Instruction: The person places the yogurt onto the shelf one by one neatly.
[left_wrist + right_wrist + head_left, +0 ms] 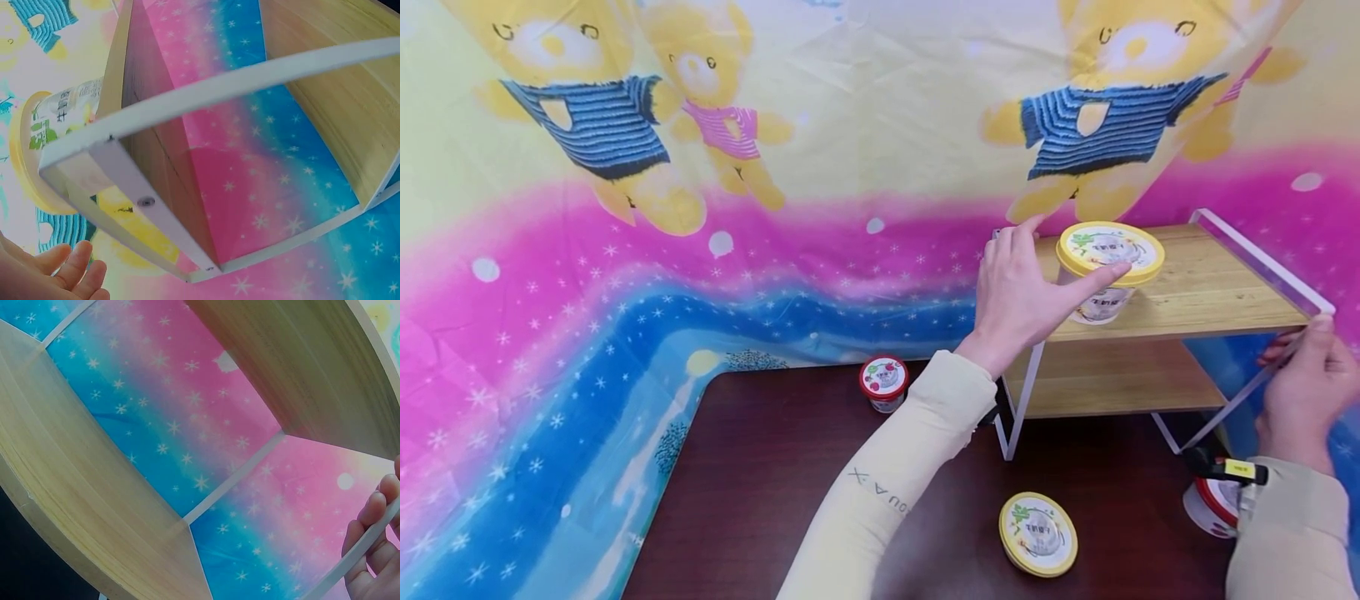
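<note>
A two-tier wooden shelf [1232, 279] with a white metal frame stands at the right of the head view. On its top board, toward the left end, sits a lidded tub [1108, 250] with a yellow rim. My left hand [1018, 287] is beside this tub, thumb stretched across its front in the head view. In the left wrist view, the loosely bent fingers [75, 269] show below the tub [72, 112], apart from it. My right hand [1311, 383] grips the front right post of the frame, its fingers [375, 509] curled round the white bar.
On the dark table [760, 483], a red-lidded tub [883, 379] stands near the back edge. Another yellow-lidded tub [1039, 533] is in front of the shelf. A second red-lidded tub [1206, 508] is partly hidden by my right sleeve. A bear-print cloth [850, 125] hangs behind.
</note>
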The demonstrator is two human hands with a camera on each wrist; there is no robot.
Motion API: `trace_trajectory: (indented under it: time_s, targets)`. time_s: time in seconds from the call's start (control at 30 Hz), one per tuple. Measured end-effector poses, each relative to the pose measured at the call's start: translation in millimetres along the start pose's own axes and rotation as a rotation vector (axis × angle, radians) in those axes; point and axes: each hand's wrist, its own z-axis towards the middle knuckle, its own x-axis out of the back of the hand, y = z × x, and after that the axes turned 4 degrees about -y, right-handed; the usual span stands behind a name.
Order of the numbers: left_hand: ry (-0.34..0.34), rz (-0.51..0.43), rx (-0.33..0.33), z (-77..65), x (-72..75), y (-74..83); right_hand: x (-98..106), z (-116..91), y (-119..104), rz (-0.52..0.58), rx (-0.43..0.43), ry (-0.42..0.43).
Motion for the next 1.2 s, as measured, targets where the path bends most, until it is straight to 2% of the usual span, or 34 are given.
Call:
trace_trajectory:
  time_s: [0.33, 0.83, 1.2]
  targets:
    - [0.027, -0.011, 0.009, 0.0, 7.8, -16.6, -0.5, -0.3, -1.9, -0.003, -0.021, 0.008]
    - [0.067, -0.041, -0.025, -3.8, 14.8, -38.1, 2.9, 2.3, 2.3, 0.013, -0.02, -0.005]
    - [0.066, -0.099, 0.016, -6.8, 21.3, -60.2, 1.8, -0.2, 0.5, 0.008, -0.015, -0.012]
